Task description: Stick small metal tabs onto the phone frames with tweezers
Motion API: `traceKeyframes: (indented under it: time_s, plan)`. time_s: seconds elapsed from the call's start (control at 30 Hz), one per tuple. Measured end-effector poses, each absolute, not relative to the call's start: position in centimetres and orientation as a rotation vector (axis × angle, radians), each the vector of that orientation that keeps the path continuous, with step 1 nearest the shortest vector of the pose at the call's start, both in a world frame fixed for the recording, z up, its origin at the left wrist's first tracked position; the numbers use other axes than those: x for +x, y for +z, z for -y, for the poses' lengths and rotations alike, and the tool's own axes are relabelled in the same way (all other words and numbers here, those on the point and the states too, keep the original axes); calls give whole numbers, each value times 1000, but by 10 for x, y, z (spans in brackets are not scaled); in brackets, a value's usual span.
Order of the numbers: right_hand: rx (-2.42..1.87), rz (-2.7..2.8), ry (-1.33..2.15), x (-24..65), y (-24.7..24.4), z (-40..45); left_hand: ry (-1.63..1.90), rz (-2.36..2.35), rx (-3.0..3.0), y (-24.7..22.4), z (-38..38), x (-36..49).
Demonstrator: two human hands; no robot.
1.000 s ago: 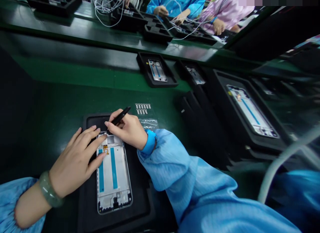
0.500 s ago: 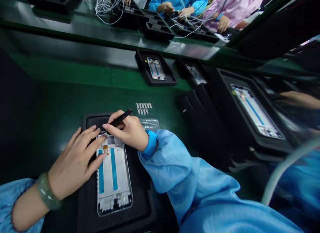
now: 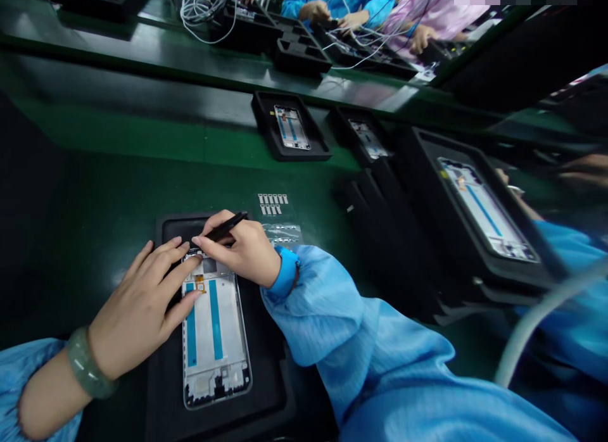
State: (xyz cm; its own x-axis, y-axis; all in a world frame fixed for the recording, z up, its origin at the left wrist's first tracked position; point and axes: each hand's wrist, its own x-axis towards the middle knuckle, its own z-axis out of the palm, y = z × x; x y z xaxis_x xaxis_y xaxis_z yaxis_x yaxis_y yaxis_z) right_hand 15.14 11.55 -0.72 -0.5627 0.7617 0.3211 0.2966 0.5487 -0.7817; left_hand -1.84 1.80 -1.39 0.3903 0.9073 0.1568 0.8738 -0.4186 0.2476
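Observation:
A phone frame (image 3: 203, 340), silver inside with two blue strips and a small orange flex cable (image 3: 200, 284), lies in a black tray (image 3: 266, 366) before me. My left hand (image 3: 142, 303), a green bangle at its wrist, rests with fingers spread over the frame's upper left part. My right hand (image 3: 244, 249) is closed round a slim black pen-shaped tool (image 3: 227, 227), slanted over the frame's top edge. The tool's working tip is hidden behind my fingers.
Small pale stickers (image 3: 272, 204) in two rows lie on the green table (image 3: 118, 189) beyond my right hand. Other black trays (image 3: 308, 152) with phone frames stand behind and to the right. Across the bench, co-workers' hands (image 3: 351, 21) handle white cables (image 3: 204, 14).
My hands, the tool and the phone frame stay almost in place. On the right, a co-worker's arm has shifted and a blue sleeve now shows beside the tray.

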Motion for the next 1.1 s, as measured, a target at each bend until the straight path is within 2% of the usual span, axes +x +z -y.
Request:
traceKeyframes:
  time_s: [0.37, 0.73, 1.1]
  plan:
    - [-796, 2236, 735, 149, -8, -115, 413, -1617, 2496, -15, -18, -19]
    - [-878, 2200, 891, 147, 0, -123, 406, -1620, 2503, -15, -18, -19]
    - [-792, 2247, 803, 143, -3, -121, 417, -1608, 2501, -14, -19, -19]
